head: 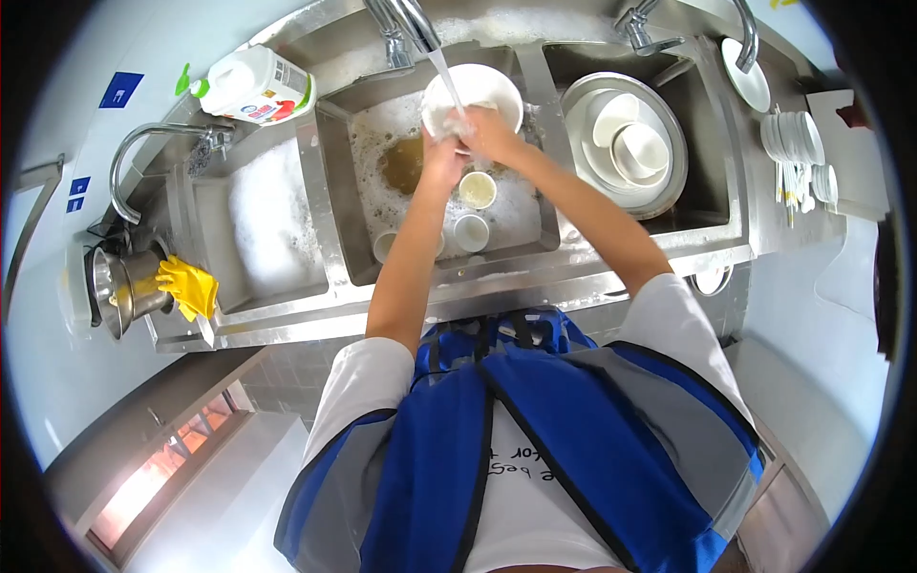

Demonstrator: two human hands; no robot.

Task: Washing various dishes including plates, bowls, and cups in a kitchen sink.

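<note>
A white bowl [481,82] is tilted under a running faucet [415,25] over the middle sink basin [337,179]. My left hand [443,159] grips the bowl's near left rim. Across the bowl's mouth reaches my right hand [494,135], its fingers at the inner wall. Splashing water and motion blur hide whether a cloth is in those fingers. Below my hands, a white cup [478,190] with cloudy liquid and another white cup [472,233] stand in foamy water. A further white cup [385,246] shows partly behind my left forearm.
The right basin [706,172] holds a metal basin [677,168] with white dishes. Foam [269,208] fills part of the left basin. A detergent jug [254,86], yellow rubber gloves [188,286] and metal pots [125,286] stand left. Stacked white dishes [791,137] and spoons [790,190] lie right.
</note>
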